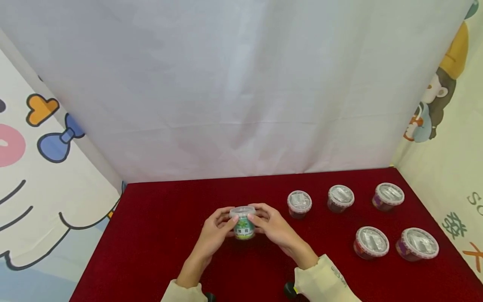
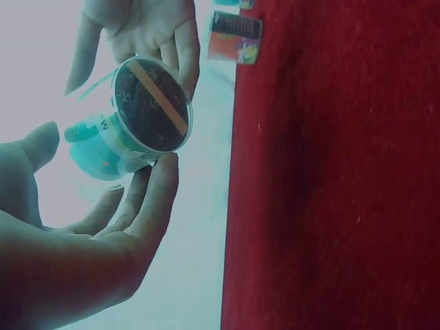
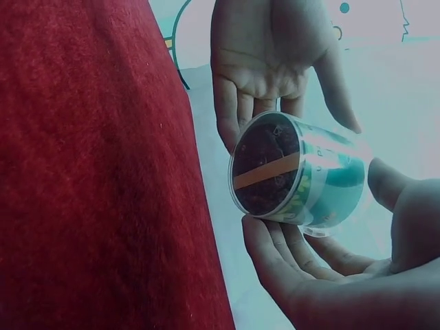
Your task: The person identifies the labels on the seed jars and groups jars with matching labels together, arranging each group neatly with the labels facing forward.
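Both hands hold a small clear plastic tub with a green and yellow label, upright above the red cloth. On its left side, the left hand grips it with curled fingers and the thumb by the rim. From the other side the right hand grips it likewise. In the left wrist view the tub's round base looks dark with an orange strip across it. The right wrist view shows the same base between the fingers of both hands. Any contents are hard to make out.
Several lidded tubs stand on the right of the red cloth, among them a small one closest to the right hand and a wide one near the right edge. A pale curtain hangs behind; printed sheets flank both sides.
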Available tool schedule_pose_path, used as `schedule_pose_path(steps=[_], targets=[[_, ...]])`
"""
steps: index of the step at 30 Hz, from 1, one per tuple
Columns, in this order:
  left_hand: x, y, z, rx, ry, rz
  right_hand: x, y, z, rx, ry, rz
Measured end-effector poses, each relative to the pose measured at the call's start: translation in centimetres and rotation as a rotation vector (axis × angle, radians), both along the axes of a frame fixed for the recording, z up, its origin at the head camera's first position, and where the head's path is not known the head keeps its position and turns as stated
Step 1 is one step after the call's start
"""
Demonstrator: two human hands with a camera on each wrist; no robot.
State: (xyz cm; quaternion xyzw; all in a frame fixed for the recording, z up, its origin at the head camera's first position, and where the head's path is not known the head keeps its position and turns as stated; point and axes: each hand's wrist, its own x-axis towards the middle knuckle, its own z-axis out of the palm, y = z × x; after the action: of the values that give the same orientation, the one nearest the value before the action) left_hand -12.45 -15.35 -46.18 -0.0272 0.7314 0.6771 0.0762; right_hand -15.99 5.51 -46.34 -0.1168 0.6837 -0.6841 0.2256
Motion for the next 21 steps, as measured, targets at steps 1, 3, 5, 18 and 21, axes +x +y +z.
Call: schedule_pose_path(steps=[1, 3, 5, 18, 21], targets=[[0.0, -0.2, 0.0, -0.003, 0.000, 0.000, -0.1, -0.2, 0.0, -0.003, -0.001, 0.006], [-0.2, -0.7, 0.1, -0.009, 0.000, 0.005, -0.5, -0.6, -0.1, -0.008, 0.000, 0.019], [-0.3, -1.3, 0.1, -0.017, 0.002, 0.015, -0.8, -1.2, -0.1, -0.010, 0.002, 0.032], [-1.4, -4.8, 0.1, -0.031, -0.025, 0.030, -2.5, -4.5, -0.2, 0.005, 0.022, 0.080], [-1.6, -5.6, 0.0, -0.032, -0.025, 0.029, -2.9, -5.2, -0.2, 0.003, 0.026, 0.090]])
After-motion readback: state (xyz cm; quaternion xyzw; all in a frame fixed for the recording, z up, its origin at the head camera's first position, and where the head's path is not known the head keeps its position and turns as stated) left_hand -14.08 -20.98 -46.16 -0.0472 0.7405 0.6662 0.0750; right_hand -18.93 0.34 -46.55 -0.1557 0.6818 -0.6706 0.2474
